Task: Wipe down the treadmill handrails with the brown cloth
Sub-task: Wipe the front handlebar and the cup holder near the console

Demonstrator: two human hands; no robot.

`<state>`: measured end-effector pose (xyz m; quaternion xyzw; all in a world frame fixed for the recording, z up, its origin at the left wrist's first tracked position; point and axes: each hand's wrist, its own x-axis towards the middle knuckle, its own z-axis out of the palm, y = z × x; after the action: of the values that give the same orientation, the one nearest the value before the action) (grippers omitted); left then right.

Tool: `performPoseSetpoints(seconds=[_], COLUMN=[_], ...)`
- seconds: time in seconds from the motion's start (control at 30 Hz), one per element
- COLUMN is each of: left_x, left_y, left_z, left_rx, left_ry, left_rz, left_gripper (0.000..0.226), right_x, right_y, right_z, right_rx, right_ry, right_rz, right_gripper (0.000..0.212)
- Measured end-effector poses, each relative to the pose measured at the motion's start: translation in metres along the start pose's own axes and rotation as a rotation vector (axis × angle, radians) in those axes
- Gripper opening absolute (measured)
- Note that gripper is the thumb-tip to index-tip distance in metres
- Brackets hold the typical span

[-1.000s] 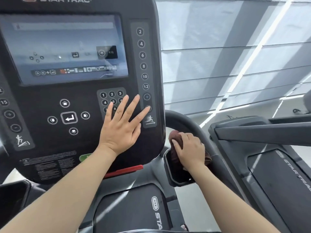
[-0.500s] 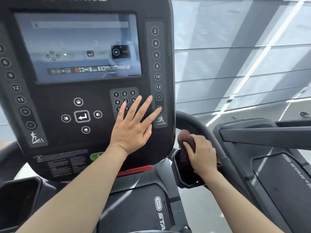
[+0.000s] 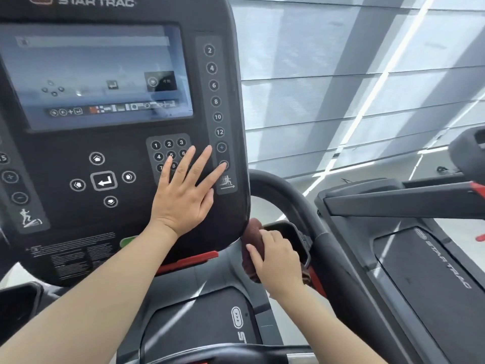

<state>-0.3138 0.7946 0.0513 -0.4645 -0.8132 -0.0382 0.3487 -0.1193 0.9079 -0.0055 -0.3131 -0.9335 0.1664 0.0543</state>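
Observation:
My right hand (image 3: 278, 264) is closed on the brown cloth (image 3: 252, 232) and presses it against the inner left rim of the black cup-holder tray (image 3: 294, 233), just below the console's lower right corner. Most of the cloth is hidden under my fingers. The curved black right handrail (image 3: 294, 203) arcs up behind and to the right of that hand, apart from the cloth. My left hand (image 3: 183, 195) lies flat with fingers spread on the treadmill console (image 3: 105, 222), over the number keypad and the speed button strip.
The console screen (image 3: 94, 74) fills the upper left. A red safety strip (image 3: 189, 261) runs under the console. The treadmill belt cover (image 3: 204, 319) lies below. A second Star Trac treadmill (image 3: 425, 261) stands close on the right. Window blinds (image 3: 354, 74) are behind.
My right hand has slid the cloth leftward off the handrail side of the tray to its inner rim by the console corner. The left hand stays flat on the console. The view shifted.

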Motion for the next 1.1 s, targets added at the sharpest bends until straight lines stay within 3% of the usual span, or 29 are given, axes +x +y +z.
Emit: performPoseSetpoints(seconds=[0.1, 0.27, 0.43, 0.53, 0.63, 0.8, 0.9, 1.1], left_x=[0.0, 0.0, 0.0, 0.0, 0.0, 0.0, 0.0, 0.0], left_y=[0.0, 0.001, 0.001, 0.0, 0.001, 0.001, 0.002, 0.003], left_z=[0.001, 0.0, -0.001, 0.0, 0.0, -0.001, -0.001, 0.001], left_rx=[-0.005, 0.003, -0.001, -0.002, 0.004, 0.007, 0.006, 0.014], left_ry=[0.001, -0.009, -0.022, -0.024, -0.022, -0.01, -0.001, 0.008], left_rz=[-0.004, -0.007, -0.005, -0.004, -0.004, -0.008, -0.009, -0.016], left_gripper=[0.055, 0.054, 0.055, 0.055, 0.055, 0.055, 0.055, 0.054], right_x=[-0.013, 0.008, -0.022, -0.03, -0.021, -0.012, -0.03, -0.025], right_y=[0.003, -0.007, 0.019, 0.03, 0.042, 0.058, 0.061, 0.059], right_z=[0.006, 0.005, -0.005, -0.019, -0.029, -0.02, -0.003, 0.007], right_rx=[-0.043, 0.01, -0.037, 0.038, 0.055, 0.108, 0.254, 0.26], right_ry=[0.066, 0.049, -0.011, 0.117, 0.324, 0.194, 0.285, 0.367], right_rz=[-0.048, 0.059, -0.113, -0.138, -0.098, 0.111, 0.113, 0.153], right_gripper=[0.044, 0.045, 0.044, 0.038, 0.036, 0.038, 0.036, 0.032])
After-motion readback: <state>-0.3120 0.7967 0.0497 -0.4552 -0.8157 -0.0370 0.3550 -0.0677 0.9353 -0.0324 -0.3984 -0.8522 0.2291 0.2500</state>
